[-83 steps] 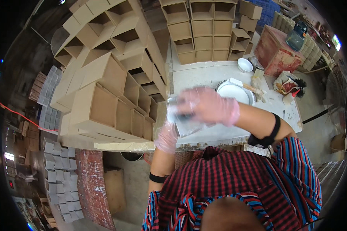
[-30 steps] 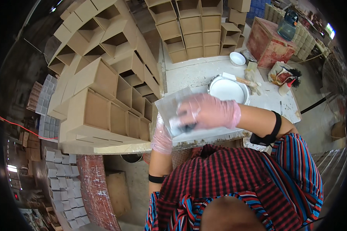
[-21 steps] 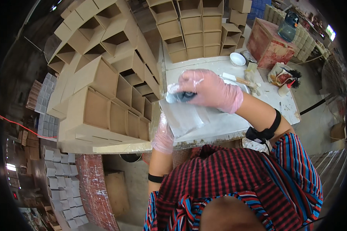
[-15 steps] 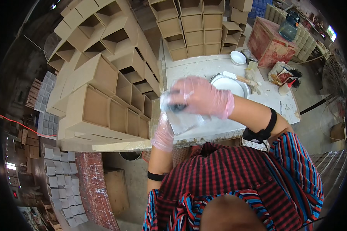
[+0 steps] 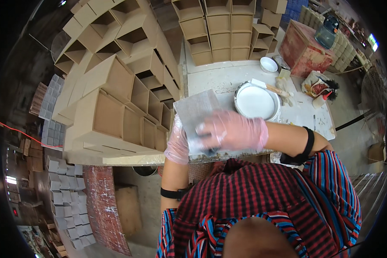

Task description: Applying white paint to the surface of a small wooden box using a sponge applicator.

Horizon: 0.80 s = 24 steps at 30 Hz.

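Note:
My left hand point(image 5: 176, 144), in a thin pink glove, holds a box point(image 5: 197, 105) by its left side over the front of the table. The box's upper face looks grey and thinly whitened; my left fingertips are hidden. Across the near part of that face lies my right hand point(image 5: 238, 131), gloved too, its fingers closed on a dark pad-like thing point(image 5: 210, 151) that is mostly hidden and blurred. To the right stands a round tub of white paint point(image 5: 257, 102), with a paintbrush point(image 5: 268, 87) laid over its far rim.
Stacks of bare brown boxes point(image 5: 112, 116) crowd the left of the table; more boxes point(image 5: 221, 38) stand at the back. A white bowl point(image 5: 268, 64), a red-stained block point(image 5: 305, 49) and a squeeze bottle point(image 5: 320, 101) are at the right. White boxes point(image 5: 69, 198) stand at lower left.
My right hand has swept from the box's far end toward me, baring its far part. The left hand has shifted slightly left, and the box's upper face now shows more.

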{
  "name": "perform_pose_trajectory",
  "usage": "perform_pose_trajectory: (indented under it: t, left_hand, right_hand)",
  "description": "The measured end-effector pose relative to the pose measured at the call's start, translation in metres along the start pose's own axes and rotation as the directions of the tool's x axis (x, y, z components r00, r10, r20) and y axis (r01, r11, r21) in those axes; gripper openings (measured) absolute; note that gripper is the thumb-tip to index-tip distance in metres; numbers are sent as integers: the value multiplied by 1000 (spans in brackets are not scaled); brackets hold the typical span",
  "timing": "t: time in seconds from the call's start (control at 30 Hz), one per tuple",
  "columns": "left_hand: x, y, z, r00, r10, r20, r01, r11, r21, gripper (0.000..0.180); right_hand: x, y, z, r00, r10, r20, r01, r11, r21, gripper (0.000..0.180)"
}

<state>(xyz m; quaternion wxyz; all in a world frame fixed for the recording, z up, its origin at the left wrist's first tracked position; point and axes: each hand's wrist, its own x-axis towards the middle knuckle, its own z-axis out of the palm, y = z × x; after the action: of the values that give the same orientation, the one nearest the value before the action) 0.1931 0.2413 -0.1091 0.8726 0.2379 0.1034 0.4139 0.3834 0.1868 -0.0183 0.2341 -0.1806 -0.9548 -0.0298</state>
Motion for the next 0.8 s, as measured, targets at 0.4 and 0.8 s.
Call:
perform_pose_trajectory:
  t: [0.4,0.8]
  left_hand:
    - [0,9,6,998,-13,-62,7,994,-107,41]
    - [-9,13,-7,981,152,-119,-110,946,305,38]
  right_hand:
    - [-5,43,4,980,137,-146,-132,990,44,46]
    - [1,78,-13,954,230,-194,-212,971,106,46]
